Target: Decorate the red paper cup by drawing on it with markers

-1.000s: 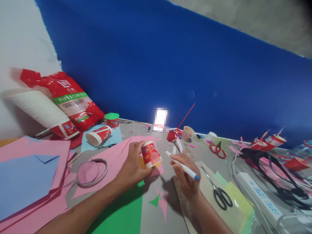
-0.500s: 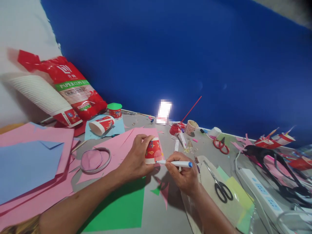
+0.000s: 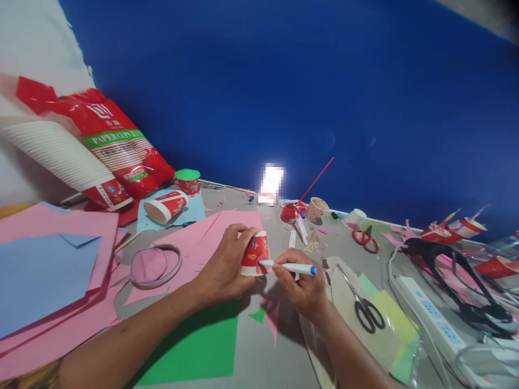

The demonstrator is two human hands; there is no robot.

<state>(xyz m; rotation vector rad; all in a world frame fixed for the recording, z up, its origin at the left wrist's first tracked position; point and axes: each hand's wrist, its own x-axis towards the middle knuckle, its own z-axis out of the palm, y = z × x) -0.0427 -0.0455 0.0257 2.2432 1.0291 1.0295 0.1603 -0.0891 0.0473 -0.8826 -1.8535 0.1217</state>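
Note:
My left hand (image 3: 231,265) grips a red patterned paper cup (image 3: 256,253) upside down, thumb low and fingers over the top. In my right hand (image 3: 300,283) is a white marker (image 3: 292,267) with a blue end, held like a pen. Its tip meets the lower side of the cup, over a pinkish patch. Below the hands lie a green sheet (image 3: 198,346) and a small pink scrap (image 3: 271,321). Pink paper (image 3: 194,237) spreads behind my left hand.
At left stand a stack of paper cups (image 3: 60,154) and a red cup bag (image 3: 117,140). Black-handled scissors (image 3: 367,313) lie on a cloth pouch at right, near a power strip (image 3: 432,313). Red scissors (image 3: 365,240), a lidded cup (image 3: 188,183) and a tape-like ring (image 3: 178,262) sit farther back.
The marker tip has moved slightly up the side of the cup from near its bottom rim. The cup looks turned a little. My view has shifted slightly.

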